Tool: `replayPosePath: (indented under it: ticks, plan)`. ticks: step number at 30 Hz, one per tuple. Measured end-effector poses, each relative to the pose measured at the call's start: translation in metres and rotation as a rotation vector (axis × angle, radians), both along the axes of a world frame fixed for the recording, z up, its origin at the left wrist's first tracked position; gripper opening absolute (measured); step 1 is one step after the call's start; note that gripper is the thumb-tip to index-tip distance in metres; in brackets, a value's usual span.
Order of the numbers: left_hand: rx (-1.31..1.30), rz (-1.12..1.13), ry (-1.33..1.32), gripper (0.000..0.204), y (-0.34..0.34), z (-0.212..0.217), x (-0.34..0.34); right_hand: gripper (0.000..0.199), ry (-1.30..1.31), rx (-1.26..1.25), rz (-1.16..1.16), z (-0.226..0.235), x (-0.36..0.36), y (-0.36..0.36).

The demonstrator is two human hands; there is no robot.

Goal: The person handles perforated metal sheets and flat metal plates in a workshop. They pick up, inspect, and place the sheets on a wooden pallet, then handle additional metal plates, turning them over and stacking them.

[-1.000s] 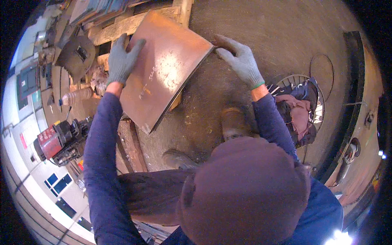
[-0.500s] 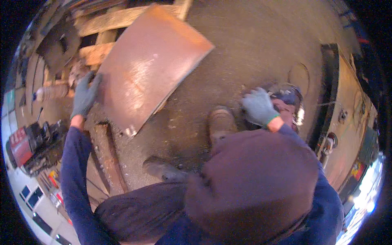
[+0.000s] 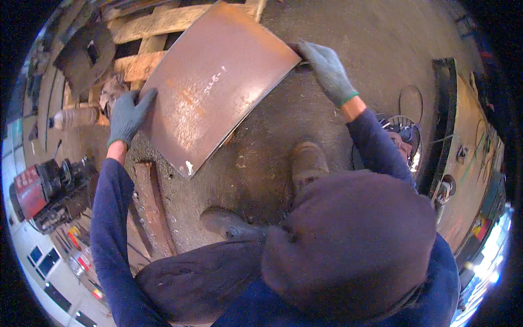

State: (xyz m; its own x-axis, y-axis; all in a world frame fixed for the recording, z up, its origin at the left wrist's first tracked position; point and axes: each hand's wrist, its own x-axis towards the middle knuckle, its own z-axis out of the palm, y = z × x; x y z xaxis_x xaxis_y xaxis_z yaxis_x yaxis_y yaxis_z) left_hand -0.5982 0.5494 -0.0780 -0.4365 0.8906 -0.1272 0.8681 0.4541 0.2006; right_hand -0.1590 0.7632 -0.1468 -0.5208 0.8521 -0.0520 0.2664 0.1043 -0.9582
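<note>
A rust-brown steel sheet (image 3: 218, 82) with a white chalk marking lies slantwise in front of me, its far end over a wooden pallet (image 3: 158, 27). My left hand (image 3: 129, 117), in a grey-blue knitted glove, is at the sheet's left edge, the thumb over its top face and the other fingers along the side. At the right corner my right hand (image 3: 327, 68), gloved alike, is closed round the edge, its fingertips partly hidden. The sheet's near corner hangs over the floor beside my boots (image 3: 309, 161).
Left of the sheet are a clear plastic bottle (image 3: 76, 118), a dark plate with a slot (image 3: 84, 57) and a red and black machine (image 3: 41, 188). A rusty steel bar (image 3: 152, 207) lies near my left arm. To the right are a wire-rimmed container (image 3: 403, 133) and a workbench (image 3: 463, 158).
My right hand has moved from the container at the right, up and left to the sheet's right corner, and closed on it. The left hand remains at the left edge.
</note>
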Motion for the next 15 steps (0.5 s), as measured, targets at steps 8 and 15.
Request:
replayPosePath:
  ticks: [8,15]
  plan:
    - [-0.19,0.148,0.145,0.088,0.03,0.003,0.005,0.044,0.229,-0.3,0.098,-0.024,0.021,0.018]
    - [-0.073,0.25,0.093,0.091,0.035,-0.003,0.019,0.041,0.233,-0.084,0.02,-0.035,0.026,-0.014]
